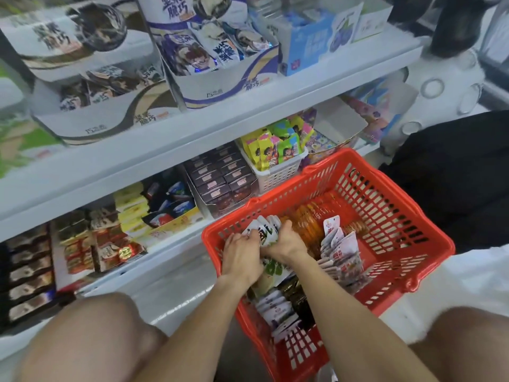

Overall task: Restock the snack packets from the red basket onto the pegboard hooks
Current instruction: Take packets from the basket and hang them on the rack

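The red basket stands on the floor in front of me, holding several kinds of snack packets. Both of my hands reach into its left side. My left hand and my right hand together grip a bunch of white and green packets, fanned upward between them. Orange packets lie in the middle of the basket, white and red packets stand to the right, and dark and white packets fill the near end. No pegboard hooks are in view.
White shelves with boxed snacks rise behind and left of the basket. A small white basket of colourful packets sits on the lower shelf just beyond the red basket's rim. My knees frame the bottom. A dark shape lies to the right.
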Available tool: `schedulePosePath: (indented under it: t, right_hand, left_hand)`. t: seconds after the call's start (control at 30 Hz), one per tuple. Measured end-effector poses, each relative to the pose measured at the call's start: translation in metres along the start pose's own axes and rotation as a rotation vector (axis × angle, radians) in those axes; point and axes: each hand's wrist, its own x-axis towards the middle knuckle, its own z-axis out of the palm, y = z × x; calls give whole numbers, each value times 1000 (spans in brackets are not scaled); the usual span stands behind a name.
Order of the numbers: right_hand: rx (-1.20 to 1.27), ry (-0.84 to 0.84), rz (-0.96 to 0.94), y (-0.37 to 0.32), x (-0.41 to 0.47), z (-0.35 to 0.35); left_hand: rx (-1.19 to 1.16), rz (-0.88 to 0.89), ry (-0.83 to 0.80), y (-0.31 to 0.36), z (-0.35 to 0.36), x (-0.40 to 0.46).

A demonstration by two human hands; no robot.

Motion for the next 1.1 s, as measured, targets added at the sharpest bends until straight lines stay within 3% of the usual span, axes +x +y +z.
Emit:
schedulePosePath:
  t: [0.23, 0.5, 0.6, 0.73, 0.87, 1.0, 1.1]
  right_hand:
    - [25, 91, 41, -1, -3, -3]
    - [566, 239, 99, 19, -18, -54]
    - [728, 180, 74, 10, -64, -86]
    - [788, 34, 104, -18, -154, -120]
    - [858, -97, 57, -57, -250, -162]
    - [879, -124, -27, -120, -349, -238]
    - [879, -51, -65, -179, -423, -305]
  left_hand:
    - [-131, -19, 38, 0, -3, -2]
    - [-365, -102, 180, 11, -14, 12]
    - [-621, -142, 123, 33, -36, -7]
    - [-1082, -278, -251, 70, -104, -71]
    - [-1616, -448, -484, 103, -194, -123]
    - [-1852, -569, -527, 146, -319, -188]
    - [-1920, -554, -421, 180, -431, -236]
